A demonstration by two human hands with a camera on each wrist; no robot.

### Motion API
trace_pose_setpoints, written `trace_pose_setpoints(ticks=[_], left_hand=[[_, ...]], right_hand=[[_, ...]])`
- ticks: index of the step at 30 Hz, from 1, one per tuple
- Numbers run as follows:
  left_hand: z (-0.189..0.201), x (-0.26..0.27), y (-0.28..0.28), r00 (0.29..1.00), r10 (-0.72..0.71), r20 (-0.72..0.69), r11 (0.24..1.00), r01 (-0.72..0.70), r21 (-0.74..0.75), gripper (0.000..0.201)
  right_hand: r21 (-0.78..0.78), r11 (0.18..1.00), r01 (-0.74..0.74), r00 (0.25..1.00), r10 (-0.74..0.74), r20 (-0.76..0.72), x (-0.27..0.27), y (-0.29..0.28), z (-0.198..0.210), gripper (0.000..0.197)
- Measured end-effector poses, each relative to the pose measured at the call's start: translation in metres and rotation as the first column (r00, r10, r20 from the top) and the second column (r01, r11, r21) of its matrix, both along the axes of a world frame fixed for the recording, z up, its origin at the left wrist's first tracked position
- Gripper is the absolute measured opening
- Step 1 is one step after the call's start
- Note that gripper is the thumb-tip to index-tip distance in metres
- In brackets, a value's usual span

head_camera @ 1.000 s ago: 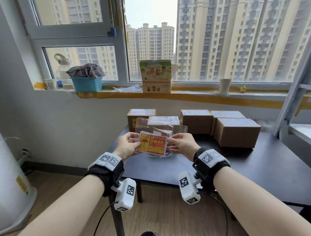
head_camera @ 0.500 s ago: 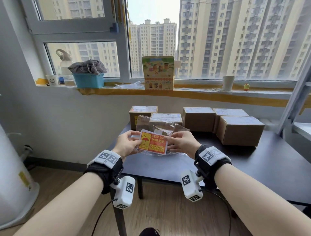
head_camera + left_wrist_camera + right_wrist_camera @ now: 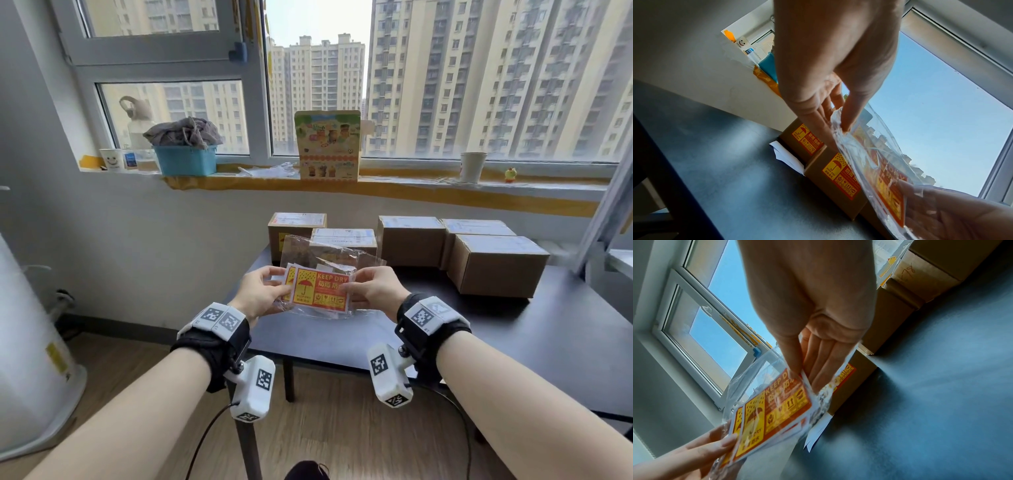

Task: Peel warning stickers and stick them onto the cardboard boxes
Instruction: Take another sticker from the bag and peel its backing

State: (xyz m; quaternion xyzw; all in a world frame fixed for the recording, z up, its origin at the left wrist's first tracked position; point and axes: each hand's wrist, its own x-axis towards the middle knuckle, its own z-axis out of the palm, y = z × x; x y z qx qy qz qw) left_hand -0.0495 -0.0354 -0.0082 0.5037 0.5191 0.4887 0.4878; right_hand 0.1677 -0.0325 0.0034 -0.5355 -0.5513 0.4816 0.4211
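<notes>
Above table (image 3: pixel 513 342): bag (image 3: pixel 329 255) of stickers (image 3: pixel 320 290).

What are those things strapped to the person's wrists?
Both forearms are bare, with no sleeves or gloves. Each wrist wears a black strap topped by a white band printed with square black-and-white code markers. Under each wrist hangs a white boxy camera unit carrying the same kind of marker, and a thin black cable trails down from it.

A blue basket (image 3: pixel 186 160) holding a grey cloth (image 3: pixel 184 133) is sitting on the windowsill (image 3: pixel 394 187), beside a smiley cup (image 3: pixel 112 159). A colourful carton (image 3: pixel 327 145) is standing mid-sill, with a white cup (image 3: pixel 473 167) and what seems a tiny duck figure (image 3: pixel 510 175) resting further right.
</notes>
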Motion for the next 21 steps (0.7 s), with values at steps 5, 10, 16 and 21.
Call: trace_pose_setpoints(ticks=[5,10,16,21], left_hand=[[-0.007,-0.008,0.004,0.999,0.045,-0.023,0.998,-0.046,-0.036,0.021],[-0.012,-0.019,0.009,0.995,0.096,-0.033,0.993,-0.098,-0.071,0.029],[-0.018,-0.034,0.018,0.984,0.170,-0.056,0.970,-0.177,-0.169,0.038],[-0.033,-0.047,0.032,0.964,0.221,-0.147,0.935,-0.252,-0.247,0.037]], right_hand=[[-0.028,0.999,0.043,0.999,-0.043,-0.014,0.003,0.004,-0.001,0.008],[-0.040,0.995,0.093,0.996,-0.093,-0.015,0.013,0.010,-0.003,0.013],[-0.053,0.992,0.114,0.992,-0.116,-0.041,0.021,0.018,-0.007,0.013],[-0.071,0.990,0.124,0.991,-0.127,-0.041,0.027,0.026,-0.013,0.016]])
